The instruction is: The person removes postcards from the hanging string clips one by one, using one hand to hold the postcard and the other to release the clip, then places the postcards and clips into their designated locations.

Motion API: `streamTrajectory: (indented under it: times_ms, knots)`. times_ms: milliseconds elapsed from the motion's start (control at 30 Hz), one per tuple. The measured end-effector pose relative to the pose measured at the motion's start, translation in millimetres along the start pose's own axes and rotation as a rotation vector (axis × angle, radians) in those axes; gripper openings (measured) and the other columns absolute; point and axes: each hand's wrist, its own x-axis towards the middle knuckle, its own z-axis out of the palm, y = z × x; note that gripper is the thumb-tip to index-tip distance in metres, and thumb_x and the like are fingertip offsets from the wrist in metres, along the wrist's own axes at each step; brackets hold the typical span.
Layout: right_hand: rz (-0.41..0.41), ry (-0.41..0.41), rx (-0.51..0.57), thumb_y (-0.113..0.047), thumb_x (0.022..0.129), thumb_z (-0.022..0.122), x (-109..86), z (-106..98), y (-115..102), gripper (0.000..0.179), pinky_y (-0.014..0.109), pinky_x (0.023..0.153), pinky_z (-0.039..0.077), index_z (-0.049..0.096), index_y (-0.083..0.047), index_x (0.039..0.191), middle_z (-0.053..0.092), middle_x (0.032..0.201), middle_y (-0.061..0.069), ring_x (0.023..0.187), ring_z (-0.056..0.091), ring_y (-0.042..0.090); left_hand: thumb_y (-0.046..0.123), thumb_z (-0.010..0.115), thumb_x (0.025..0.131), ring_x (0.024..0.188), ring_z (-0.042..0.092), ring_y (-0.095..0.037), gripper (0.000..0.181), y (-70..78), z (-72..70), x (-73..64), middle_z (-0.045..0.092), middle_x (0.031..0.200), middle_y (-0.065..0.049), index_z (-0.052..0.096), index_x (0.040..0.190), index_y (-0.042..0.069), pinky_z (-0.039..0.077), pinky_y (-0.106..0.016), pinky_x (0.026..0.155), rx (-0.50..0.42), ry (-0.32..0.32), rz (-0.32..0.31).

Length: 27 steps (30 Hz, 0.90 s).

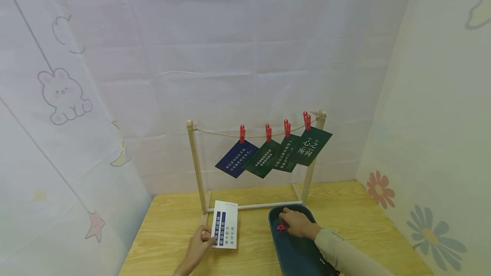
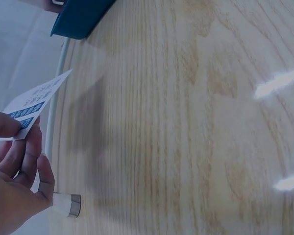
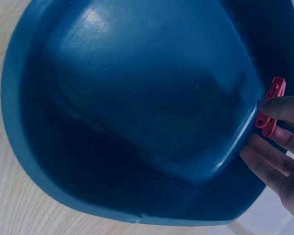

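My left hand [image 1: 200, 242] pinches a white card [image 1: 229, 214] by its lower left edge, in front of the wooden rack. Blue bands and printed characters cover part of the card, which also shows in the left wrist view, tilted above the table, with the thumb on its face. Inside the blue tray [image 1: 280, 246], near its far end, my right hand [image 1: 298, 223] holds a red clothespin [image 3: 270, 106] between thumb and fingers. The right wrist view shows that clothespin close to the tray's wall.
Behind the hands stands a wooden rack [image 1: 197, 165] with a twine line [image 1: 218, 133]. Several red clothespins hold cards on it, among them a navy card [image 1: 237, 159] at left and a dark green card [image 1: 312, 145] at right. A white bar [image 1: 261, 205] joins the rack's base.
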Motion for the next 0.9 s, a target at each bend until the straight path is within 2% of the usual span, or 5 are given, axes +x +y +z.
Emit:
streamTrajectory:
  times_ms: [300,467,633,767,900]
  knots:
    - [0.061,-0.037,-0.016,0.007,0.073,0.072,-0.4,2.4,-3.3,0.028,0.029,0.053,0.041,0.06,-0.015,0.086,0.045,0.082,-0.004,0.062,0.045,0.01,-0.001,0.07,0.083,0.063,0.058,-0.01,0.024,-13.0,3.2,-4.1,0.069,0.075,-0.011,0.053,0.1,-0.001,0.039,-0.02,0.055,-0.005,-0.14,-0.059]
    - [0.058,-0.017,-0.022,0.008,0.073,0.07,0.4,5.5,-2.2,0.027,0.028,0.051,0.039,0.059,-0.014,0.084,0.043,0.081,-0.005,0.06,0.043,0.009,-0.003,0.068,0.085,0.062,0.057,-0.01,0.024,-15.1,4.7,-4.6,0.069,0.077,-0.013,0.051,0.102,-0.004,0.04,-0.019,0.053,-0.092,-0.236,-0.086]
    - [0.055,-0.003,-0.018,0.008,0.074,0.07,2.1,12.7,1.1,0.027,0.027,0.05,0.039,0.059,-0.014,0.084,0.044,0.08,-0.005,0.06,0.043,0.009,-0.007,0.065,0.087,0.065,0.058,-0.008,0.026,-18.2,7.4,-6.1,0.068,0.081,-0.019,0.046,0.105,-0.01,0.044,-0.019,0.055,-0.155,-0.328,-0.065]
    - [0.06,0.003,-0.011,0.009,0.074,0.07,3.6,18.0,1.6,0.027,0.027,0.051,0.039,0.059,-0.014,0.084,0.044,0.08,-0.005,0.06,0.043,0.009,-0.011,0.064,0.085,0.069,0.061,-0.011,0.034,-24.8,10.9,-7.0,0.066,0.084,-0.018,0.042,0.112,-0.014,0.049,-0.02,0.058,-0.183,-0.351,-0.053]
    - [0.062,0.008,-0.009,0.009,0.075,0.069,6.2,19.7,0.1,0.026,0.027,0.05,0.039,0.059,-0.013,0.084,0.043,0.079,-0.005,0.06,0.042,0.009,-0.015,0.064,0.081,0.068,0.06,-0.012,0.051,-29.7,12.0,-7.6,0.06,0.088,-0.015,0.035,0.124,-0.013,0.049,-0.02,0.059,-0.177,-0.364,-0.02]
